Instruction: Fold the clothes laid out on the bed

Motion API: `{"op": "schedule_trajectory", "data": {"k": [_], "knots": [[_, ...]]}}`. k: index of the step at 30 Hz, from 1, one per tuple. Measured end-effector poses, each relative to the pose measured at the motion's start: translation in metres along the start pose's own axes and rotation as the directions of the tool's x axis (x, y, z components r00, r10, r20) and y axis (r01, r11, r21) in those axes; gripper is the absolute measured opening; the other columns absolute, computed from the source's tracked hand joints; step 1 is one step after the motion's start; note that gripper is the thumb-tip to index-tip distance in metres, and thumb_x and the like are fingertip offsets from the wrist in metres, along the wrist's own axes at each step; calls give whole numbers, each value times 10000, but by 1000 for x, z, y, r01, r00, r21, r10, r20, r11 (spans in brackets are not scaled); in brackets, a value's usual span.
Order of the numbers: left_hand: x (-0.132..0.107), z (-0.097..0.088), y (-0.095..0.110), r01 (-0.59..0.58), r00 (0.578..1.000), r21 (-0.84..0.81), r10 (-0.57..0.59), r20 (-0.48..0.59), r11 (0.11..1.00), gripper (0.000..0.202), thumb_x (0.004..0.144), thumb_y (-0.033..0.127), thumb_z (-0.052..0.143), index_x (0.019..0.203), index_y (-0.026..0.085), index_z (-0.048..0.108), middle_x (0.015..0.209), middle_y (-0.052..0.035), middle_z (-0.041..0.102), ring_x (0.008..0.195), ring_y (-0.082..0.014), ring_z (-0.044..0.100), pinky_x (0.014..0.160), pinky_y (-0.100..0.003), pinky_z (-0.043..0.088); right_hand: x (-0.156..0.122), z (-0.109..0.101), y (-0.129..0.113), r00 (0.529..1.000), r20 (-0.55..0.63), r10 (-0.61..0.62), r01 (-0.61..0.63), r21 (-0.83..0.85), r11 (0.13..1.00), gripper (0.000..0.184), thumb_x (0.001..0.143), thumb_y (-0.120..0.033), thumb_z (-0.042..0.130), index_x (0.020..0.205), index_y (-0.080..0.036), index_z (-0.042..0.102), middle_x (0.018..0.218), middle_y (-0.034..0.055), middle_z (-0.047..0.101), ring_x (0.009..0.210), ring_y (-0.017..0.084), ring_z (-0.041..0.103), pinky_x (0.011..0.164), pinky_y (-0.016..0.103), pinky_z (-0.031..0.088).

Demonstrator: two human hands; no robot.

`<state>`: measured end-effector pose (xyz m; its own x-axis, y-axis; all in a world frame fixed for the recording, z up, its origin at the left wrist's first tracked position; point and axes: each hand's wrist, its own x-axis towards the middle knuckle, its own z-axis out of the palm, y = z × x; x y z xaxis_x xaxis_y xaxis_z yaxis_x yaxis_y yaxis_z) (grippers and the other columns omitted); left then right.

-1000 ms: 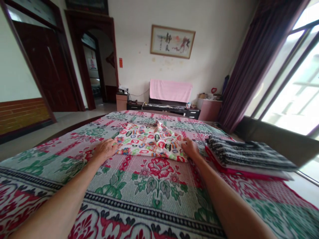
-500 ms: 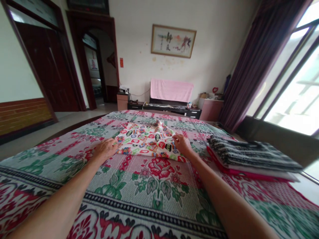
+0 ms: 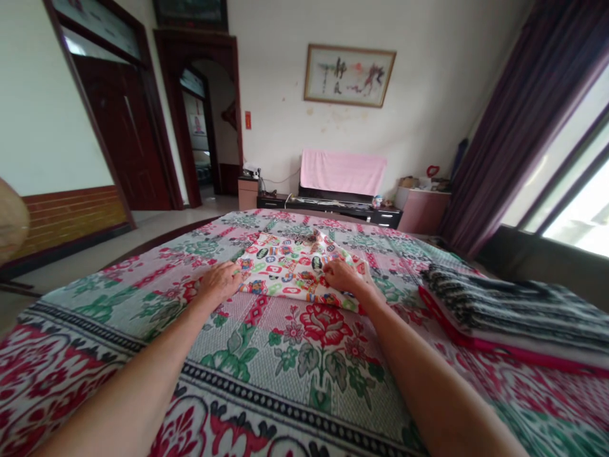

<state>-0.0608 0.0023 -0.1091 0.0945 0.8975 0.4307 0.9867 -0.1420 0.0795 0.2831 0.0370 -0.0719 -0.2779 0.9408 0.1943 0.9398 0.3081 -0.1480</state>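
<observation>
The pale wall (image 3: 266, 76) fills the far side of the room. Next comes the flowery cover (image 3: 247, 343), spread wide and mostly flat (I cannot tell what is under it). A purple curtain (image 3: 523, 127) hangs at 2 o'clock, a dark red door (image 3: 126, 127) stands at 10 o'clock, and a pink towel (image 3: 342, 171) hangs far off near 12 o'clock. A pile of folded cloths (image 3: 514, 311) sits on the cover between 3 and 4 o'clock.

The white printed cloth (image 3: 276, 273) lies on the cover near the middle, with a little bump at its 1 o'clock edge. The left hand (image 3: 219, 282) is at its 9 o'clock edge; the right hand (image 3: 343, 277) is over its 4 o'clock part. The fingers (image 3: 235, 273) of both look a bit bent; I cannot tell if they pinch or just touch. To do this well, I would press the left side softly and work the right side slowly, so nothing bunches or drags the cover. A light pat should flatten that bump.
</observation>
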Motion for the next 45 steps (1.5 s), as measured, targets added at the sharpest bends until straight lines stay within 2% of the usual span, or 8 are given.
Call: {"op": "schedule_trajectory", "data": {"k": [7,14,19,25,33,38,42,45], "knots": [[-1,-1,1,11,1000,18,-11,0,1000,338,851,267,376,993,209,677,1094,-58,679,1071,-185,594,976,-283,419,-8,0,3,998,-38,40,-39,37,999,446,721,-178,558,1156,-204,653,1020,76,680,915,202,597,772,261,412],[0,-2,0,14,1000,1,-14,19,1000,315,841,248,403,987,210,680,1078,-59,684,1049,-182,594,966,-286,417,-8,2,6,991,-114,65,-55,84,995,283,711,-227,585,961,-195,712,966,60,691,883,195,598,738,250,418],[-1,-3,2,15,1000,6,-15,19,1000,339,859,261,379,1015,201,674,1091,-59,679,1043,-181,594,965,-289,416,-12,-10,5,970,-172,171,-146,153,977,269,738,-240,566,977,-199,683,867,21,703,778,161,604,661,212,414],[0,-2,1,11,1000,6,-11,15,1000,336,861,260,378,997,198,680,1083,-72,680,1040,-197,601,956,-303,426,-16,-18,2,920,-333,206,-148,190,971,374,791,-281,535,1155,-225,603,933,34,710,870,197,629,757,255,424],[0,-1,0,-13,1000,5,13,-10,1000,331,854,250,377,968,204,685,1055,-72,686,1026,-205,612,943,-309,439,-7,-4,20,903,-390,178,-147,109,983,433,807,-286,545,1231,-201,571,1216,101,621,1056,243,580,898,331,414],[0,1,-1,-24,1000,12,25,-12,1000,348,861,245,365,1000,189,679,1090,-84,679,1045,-208,606,955,-311,434,-8,-2,7,962,-272,-6,42,126,991,275,852,-219,472,1052,-210,661,1076,60,681,1000,194,603,881,273,428],[1,3,-3,-26,1000,26,26,2,999,356,869,259,359,1019,185,673,1101,-85,673,1058,-205,598,968,-306,425,-15,11,-7,996,-91,-18,24,68,997,391,870,-407,512,1176,-185,611,1282,123,585,1163,266,532,968,376,395],[2,5,-5,-13,1000,25,13,10,1000,357,865,273,367,1025,181,672,1104,-87,668,1063,-208,596,969,-305,421,-14,15,-2,996,-90,-5,14,99,995,471,881,-415,497,1288,-183,544,1378,131,516,1229,271,490,1001,386,380]]}}
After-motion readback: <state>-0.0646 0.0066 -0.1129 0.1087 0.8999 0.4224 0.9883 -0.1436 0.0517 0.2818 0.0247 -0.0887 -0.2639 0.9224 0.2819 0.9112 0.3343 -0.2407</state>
